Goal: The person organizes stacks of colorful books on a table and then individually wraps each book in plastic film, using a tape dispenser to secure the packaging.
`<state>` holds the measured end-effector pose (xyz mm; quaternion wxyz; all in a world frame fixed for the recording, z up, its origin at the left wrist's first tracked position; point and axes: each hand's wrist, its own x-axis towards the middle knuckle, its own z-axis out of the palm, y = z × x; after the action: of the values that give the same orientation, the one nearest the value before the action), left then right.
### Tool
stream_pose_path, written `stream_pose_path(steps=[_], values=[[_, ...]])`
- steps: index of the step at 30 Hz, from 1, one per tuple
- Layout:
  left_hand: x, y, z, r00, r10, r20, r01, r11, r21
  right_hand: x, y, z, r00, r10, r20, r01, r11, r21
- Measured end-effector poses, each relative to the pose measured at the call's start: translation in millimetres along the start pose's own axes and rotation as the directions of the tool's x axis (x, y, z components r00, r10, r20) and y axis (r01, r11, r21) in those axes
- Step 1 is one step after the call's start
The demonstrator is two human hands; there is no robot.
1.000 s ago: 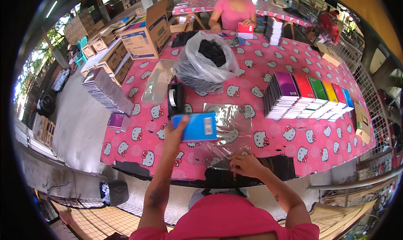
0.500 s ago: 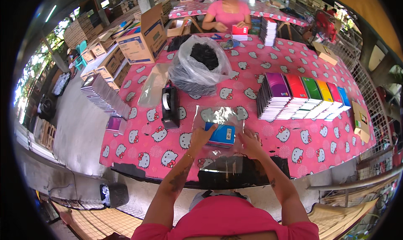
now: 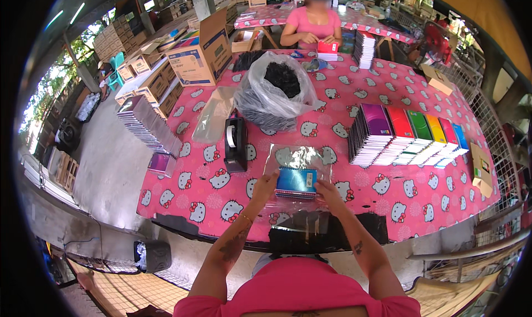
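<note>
Daylight floods in at the far left, bleaching the green foliage [image 3: 47,95] toward white, while two slim white fluorescent tubes [image 3: 77,13] glow beneath a dim roof. The smooth grey concrete floor [image 3: 111,151] is bright, and the pink printed tablecloth [image 3: 363,203] is evenly lit. Glare streaks the clear plastic sheet [image 3: 299,155], and a paler sheen crosses the glossy blue notebook [image 3: 296,179]. Far clutter looks soft. Fisheye distortion bows the table's near edge; black vignetting fills the corners.
</note>
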<state>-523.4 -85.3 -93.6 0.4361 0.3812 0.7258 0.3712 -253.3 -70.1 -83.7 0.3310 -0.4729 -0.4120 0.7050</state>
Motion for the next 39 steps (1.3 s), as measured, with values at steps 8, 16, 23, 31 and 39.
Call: stream_pose_path(steps=[8, 16, 23, 31, 39], values=[[-84.7, -20.6, -69.1, 0.622, 0.698, 0.356, -0.778, 0.496, 0.386, -74.4, 0.7, -22.1, 0.878, -0.384, 0.286, 0.438, 0.398, -0.806], [-26.6, 8.5, -58.9, 0.953, 0.218, 0.209, -0.195, 0.973, -0.128, -54.9, -1.0, 29.9, 0.474, -0.876, -0.087, 0.312, 0.26, -0.914], [22.0, 0.4, -46.3, 0.935, 0.275, 0.226, -0.295, 0.953, 0.062, -48.2, 13.2, 108.7, 0.689, -0.678, 0.255, 0.32, -0.032, -0.947], [110.7, 68.6, 26.5, 0.514, 0.817, 0.262, -0.842, 0.422, 0.336, -43.7, 11.9, 126.7, 0.692, -0.669, 0.273, 0.284, -0.097, -0.954], [121.8, 82.1, 53.4, 0.309, 0.766, 0.564, -0.857, -0.034, 0.514, -44.2, 16.0, 119.0, 0.683, -0.683, 0.257, 0.246, -0.116, -0.962]])
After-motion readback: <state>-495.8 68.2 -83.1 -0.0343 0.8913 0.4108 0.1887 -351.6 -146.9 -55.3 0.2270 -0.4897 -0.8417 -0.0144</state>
